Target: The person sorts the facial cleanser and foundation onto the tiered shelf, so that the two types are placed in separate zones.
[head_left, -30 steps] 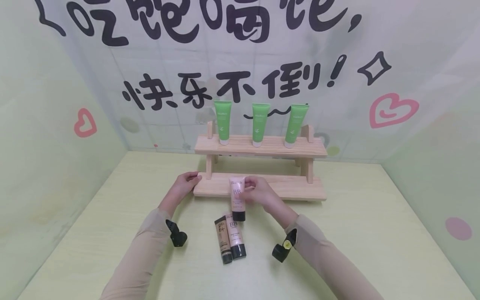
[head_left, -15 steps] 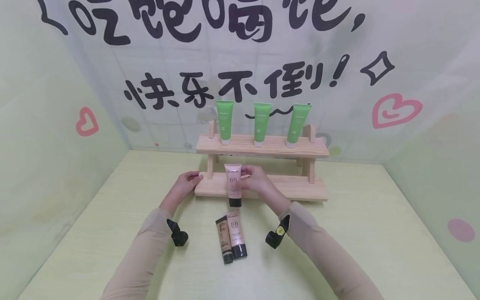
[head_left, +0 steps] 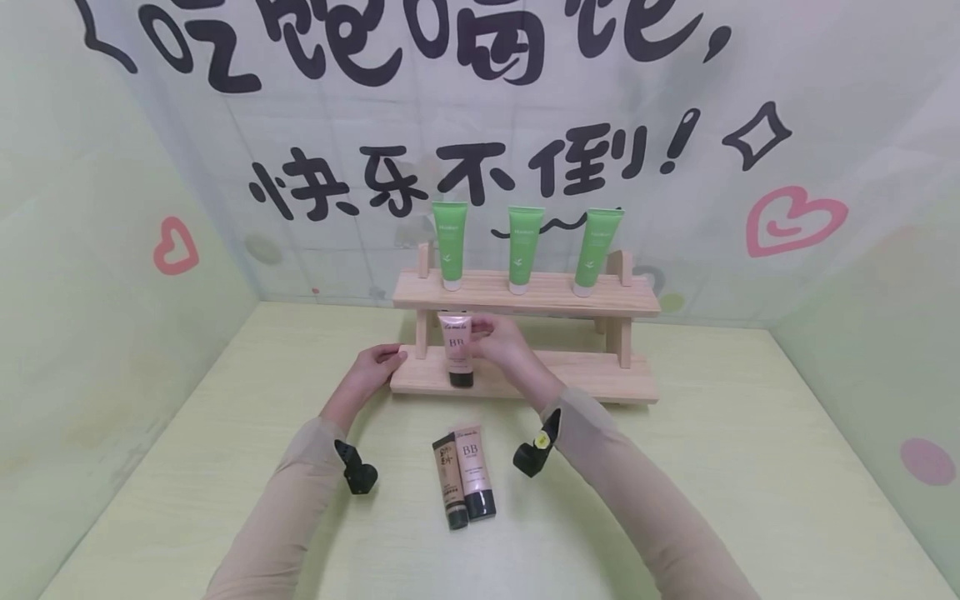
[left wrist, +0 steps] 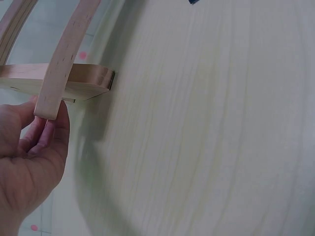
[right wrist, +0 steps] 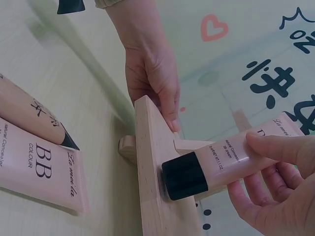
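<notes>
Between thumb and fingers, my right hand (head_left: 501, 343) holds a pink BB cream tube (head_left: 457, 343) upright, black cap down, at the left part of the lower shelf board (head_left: 555, 375). In the right wrist view the cap (right wrist: 184, 176) is right at the board's surface. My left hand (head_left: 372, 371) grips the left end of that lower board; the left wrist view shows thumb and fingers (left wrist: 61, 128) around the plank end (left wrist: 51, 101). A second pink BB cream tube (head_left: 472, 471) and a brown tube (head_left: 450, 483) lie side by side on the table before the rack.
On the upper board (head_left: 480, 292) of the wooden rack stand three green tubes, the left one (head_left: 450, 242), the middle one (head_left: 524, 250) and the right one (head_left: 597, 250). A printed backdrop (head_left: 322, 267) rises behind the table (head_left: 720, 467).
My right hand has carried the pink tube up, back and slightly left, from over the tubes on the table to the lower board. The left hand keeps its grip on the board end.
</notes>
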### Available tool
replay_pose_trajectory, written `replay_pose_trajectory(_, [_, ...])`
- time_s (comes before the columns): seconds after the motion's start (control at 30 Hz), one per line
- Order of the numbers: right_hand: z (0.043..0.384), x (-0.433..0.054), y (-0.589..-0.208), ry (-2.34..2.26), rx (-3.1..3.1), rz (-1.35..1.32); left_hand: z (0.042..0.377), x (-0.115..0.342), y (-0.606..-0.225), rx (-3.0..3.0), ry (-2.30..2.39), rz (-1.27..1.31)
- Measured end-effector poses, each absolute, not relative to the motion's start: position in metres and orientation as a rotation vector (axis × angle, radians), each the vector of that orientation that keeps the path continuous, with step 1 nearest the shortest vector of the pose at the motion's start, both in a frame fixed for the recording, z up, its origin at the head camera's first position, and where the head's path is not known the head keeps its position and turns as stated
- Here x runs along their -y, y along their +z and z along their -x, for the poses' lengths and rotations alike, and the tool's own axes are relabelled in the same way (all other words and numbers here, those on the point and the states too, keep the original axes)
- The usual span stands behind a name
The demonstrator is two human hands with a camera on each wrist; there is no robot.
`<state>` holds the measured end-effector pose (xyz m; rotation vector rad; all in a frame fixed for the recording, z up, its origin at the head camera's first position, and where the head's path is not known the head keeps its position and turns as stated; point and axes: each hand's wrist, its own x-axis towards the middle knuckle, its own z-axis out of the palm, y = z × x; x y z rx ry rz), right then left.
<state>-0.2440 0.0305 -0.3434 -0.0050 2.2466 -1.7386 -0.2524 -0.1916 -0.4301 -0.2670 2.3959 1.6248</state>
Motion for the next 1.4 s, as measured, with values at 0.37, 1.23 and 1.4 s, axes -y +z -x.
replay_pose_trajectory(0.37, [0.251,-0.024,-0.344,-1.812,-2.235,0.008,0.253,0.190,-0.429,-2.409,1.606,0.280])
replay_pose_trajectory(1.23, [0.252,-0.028,-0.364,-1.698,-2.296,0.211,0.252,0.192,-0.429,-2.392,1.608,0.292])
replay_pose_trajectory(1.4, [0.251,-0.029,-0.366,-1.676,-2.304,0.236,0.252,0.191,-0.429,-2.387,1.608,0.297])
